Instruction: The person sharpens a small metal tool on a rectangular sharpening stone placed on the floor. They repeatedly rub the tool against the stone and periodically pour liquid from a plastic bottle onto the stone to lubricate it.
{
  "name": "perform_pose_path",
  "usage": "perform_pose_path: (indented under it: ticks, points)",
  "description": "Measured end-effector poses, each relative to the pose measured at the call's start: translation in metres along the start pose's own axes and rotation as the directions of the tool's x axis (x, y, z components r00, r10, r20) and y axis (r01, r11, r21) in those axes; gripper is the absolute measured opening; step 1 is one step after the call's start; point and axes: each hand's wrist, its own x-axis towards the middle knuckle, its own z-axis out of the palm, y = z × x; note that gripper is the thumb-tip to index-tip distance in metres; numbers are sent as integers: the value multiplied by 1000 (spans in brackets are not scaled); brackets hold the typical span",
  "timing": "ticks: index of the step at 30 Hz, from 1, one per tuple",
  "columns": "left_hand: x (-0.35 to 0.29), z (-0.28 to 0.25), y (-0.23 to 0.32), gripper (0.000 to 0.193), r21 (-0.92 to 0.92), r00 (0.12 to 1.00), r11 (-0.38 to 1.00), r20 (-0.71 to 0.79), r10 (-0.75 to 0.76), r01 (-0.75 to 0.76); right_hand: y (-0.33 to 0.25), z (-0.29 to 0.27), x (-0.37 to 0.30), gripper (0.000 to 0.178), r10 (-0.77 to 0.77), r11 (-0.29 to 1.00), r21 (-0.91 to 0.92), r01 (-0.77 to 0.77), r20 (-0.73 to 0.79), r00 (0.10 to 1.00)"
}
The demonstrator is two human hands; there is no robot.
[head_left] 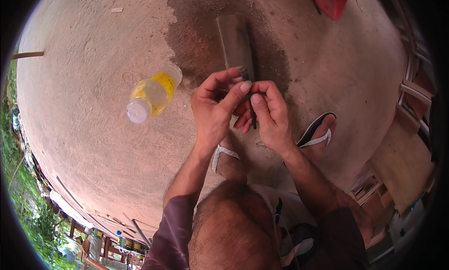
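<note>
Both of my hands are raised in front of me, close together, with a dark, narrow, flat strip [253, 116] between them. Its upper end shows by the left fingertips, its lower end points down between the hands, and the fingers cover its middle. My left hand [217, 101] pinches it between thumb and fingers. Thumb and curled fingers of my right hand [269, 113] grip it from the other side. Beyond the hands a long grey-brown block [234, 38], like a sharpening stone, lies on the ground, its near end partly hidden behind my fingers.
A dark wet patch [191, 31] surrounds the block on the rough concrete floor [93, 83]. To the left lies a clear plastic bottle [154, 94] with a yellow label. A red object [332, 1] is at the far right. My sandalled feet [320, 134] flank the space below my hands.
</note>
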Motion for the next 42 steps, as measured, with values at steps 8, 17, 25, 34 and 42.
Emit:
perform_pose_path:
  ticks: [8,17,25,34,42]
  points:
    - [-3,5,4,35,92,998,995,-42,47,-43,-5,0,-3,25,26,998,61,-27,27,999]
    - [-7,12,13,34,274,992,958,-66,107,-85,-7,-1,-2,22,32,999,40,-32,5,999]
    - [3,7,-6,35,-125,998,990,-20,-68,65,5,-5,0,20,-23,996,-91,12,-119,993]
    - [15,0,-40,31,363,980,929,-147,137,-75,50,-20,34,36,-628,321,-909,266,7,778]
    - [22,-12,-42,45,811,835,397,187,518,-429,53,-15,33,42,-536,360,-906,221,-8,844]
